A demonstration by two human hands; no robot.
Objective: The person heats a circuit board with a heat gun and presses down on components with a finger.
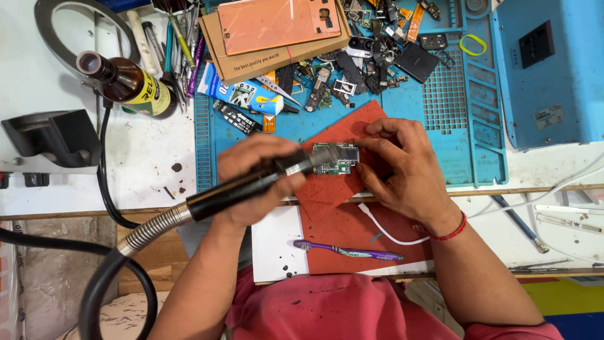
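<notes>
A small green circuit board with silver metal shields lies on a red rubber-like pad over the blue work mat. The right hand bends over it, fingers closed on the board's right edge. The left hand is wrapped firmly around a black hot-air handle; its metal nozzle points at the board. A ribbed steel hose leaves the handle.

Green circuit board, red pad, blue mat.
</notes>
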